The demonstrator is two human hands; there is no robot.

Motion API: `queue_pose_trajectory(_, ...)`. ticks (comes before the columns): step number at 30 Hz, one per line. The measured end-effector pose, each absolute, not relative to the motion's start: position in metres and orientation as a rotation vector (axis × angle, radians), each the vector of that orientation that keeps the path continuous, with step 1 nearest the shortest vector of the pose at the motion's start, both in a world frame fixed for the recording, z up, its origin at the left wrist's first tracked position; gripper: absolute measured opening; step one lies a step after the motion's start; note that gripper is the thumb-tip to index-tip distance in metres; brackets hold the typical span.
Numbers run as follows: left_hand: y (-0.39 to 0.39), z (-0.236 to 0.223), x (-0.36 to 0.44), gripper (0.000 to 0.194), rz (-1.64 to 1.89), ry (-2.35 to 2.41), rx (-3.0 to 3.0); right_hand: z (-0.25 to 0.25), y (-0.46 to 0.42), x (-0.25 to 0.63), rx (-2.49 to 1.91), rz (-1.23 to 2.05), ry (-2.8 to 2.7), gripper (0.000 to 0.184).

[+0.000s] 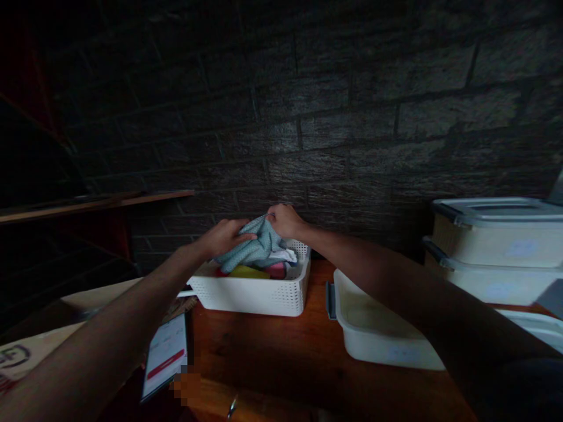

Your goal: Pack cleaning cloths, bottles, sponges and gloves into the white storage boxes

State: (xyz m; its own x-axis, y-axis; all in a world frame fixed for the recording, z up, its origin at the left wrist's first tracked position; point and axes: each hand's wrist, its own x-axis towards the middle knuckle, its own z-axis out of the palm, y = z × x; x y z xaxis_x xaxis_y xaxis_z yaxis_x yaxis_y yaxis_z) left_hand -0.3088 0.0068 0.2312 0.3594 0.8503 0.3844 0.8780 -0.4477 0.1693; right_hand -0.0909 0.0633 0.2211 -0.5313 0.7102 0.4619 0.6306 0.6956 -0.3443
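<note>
A grey-green textured cloth is bunched up and partly lifted over a white perforated basket on the wooden table. My right hand pinches the cloth's upper edge above the basket's back right part. On the cloth's left side, my left hand grips it with the fingers behind and the thumb in front. Under the cloth in the basket lie a yellow piece, a pink piece and a white crumpled piece. The cloth hides much of what is beneath it.
Right of the basket stands a lidless whitish bin with a grey latch. Two lidded bins are stacked behind it. A lit screen and a cardboard box are at left, below a wooden shelf. A dark block wall closes the back.
</note>
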Motion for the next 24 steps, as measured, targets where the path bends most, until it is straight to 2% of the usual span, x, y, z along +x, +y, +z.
queue_pose_trajectory(4, -0.005, 0.251, -0.314, 0.046, -0.728, -1.684, -2.579, 0.248, 0.058, -0.057, -0.942, 0.255, -2.192, 0.014)
queue_pose_trajectory(6, -0.013, 0.264, -0.311, 0.045, -0.934, -1.748, -2.630, 0.262, 0.057, -0.034, -0.887, 0.318, -2.122, 0.014)
queue_pose_trajectory(11, -0.028, 0.293, -0.271, 0.043, -1.893, -1.672, -2.758, 0.288, 0.035, 0.029, -0.729, 0.558, -1.923, 0.043)
queue_pose_trajectory(13, -0.032, 0.302, -0.244, 0.044, -2.183, -1.579, -2.725, 0.294, 0.018, 0.052, -0.663, 0.630, -1.826, 0.050)
queue_pose_trajectory(15, -0.034, 0.309, -0.216, 0.037, -2.400, -1.444, -2.726, 0.297, 0.001, 0.075, -0.614, 0.659, -1.730, 0.054)
queue_pose_trajectory(18, -0.037, 0.313, -0.177, 0.029, -2.480, -1.217, -2.834, 0.298, -0.016, 0.113, -0.580, 0.645, -1.614, 0.053)
queue_pose_trajectory(24, -0.038, 0.291, -0.119, 0.030, -2.607, -1.009, -2.910, 0.282, -0.037, 0.189, -0.560, 0.715, -1.455, 0.045)
